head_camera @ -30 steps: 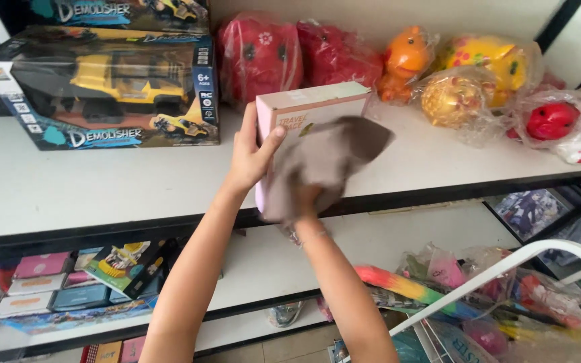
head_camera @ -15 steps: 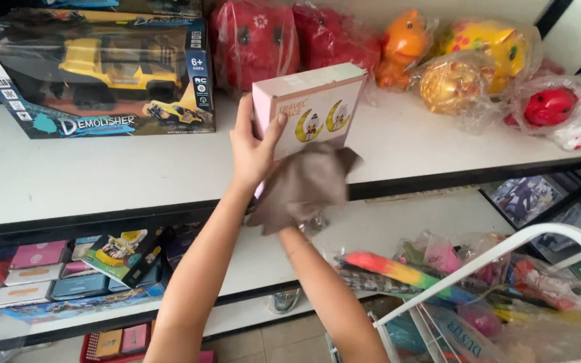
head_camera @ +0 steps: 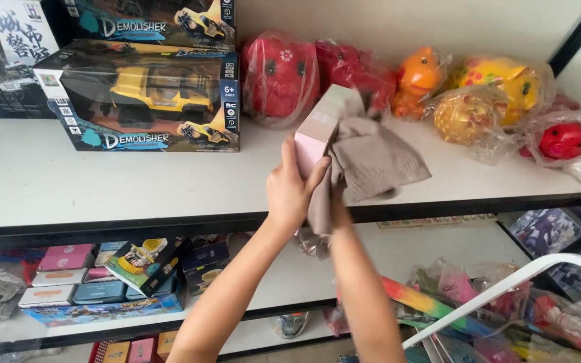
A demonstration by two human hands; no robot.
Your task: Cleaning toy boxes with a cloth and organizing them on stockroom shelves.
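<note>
Your left hand [head_camera: 290,195] grips a pink box [head_camera: 323,128] from its left side, thumb and fingers [head_camera: 317,176] clamped around its lower end, holding it tilted just above the white shelf [head_camera: 68,181], near the front edge and a little right of the middle. Your right hand [head_camera: 334,202] is almost wholly hidden under a grey-brown cloth [head_camera: 374,161]; you cannot tell how its fingers are set, only that the hand is bunched into the cloth right beside the box. The cloth drapes against the box's right face and hangs down past the shelf's front edge.

Towards the left end of the shelf sits a toy truck box [head_camera: 149,101] with a yellow truck behind its window, and a second like it stacked behind. Along the back edge, right behind the pink box, stand red plastic-wrapped toys [head_camera: 278,77], then an orange one [head_camera: 417,81] and yellow ones [head_camera: 499,84]; a red and white one [head_camera: 563,140] lies at the right end. The lower shelf [head_camera: 284,275] carries small flat boxes [head_camera: 68,275] on its left part.
</note>
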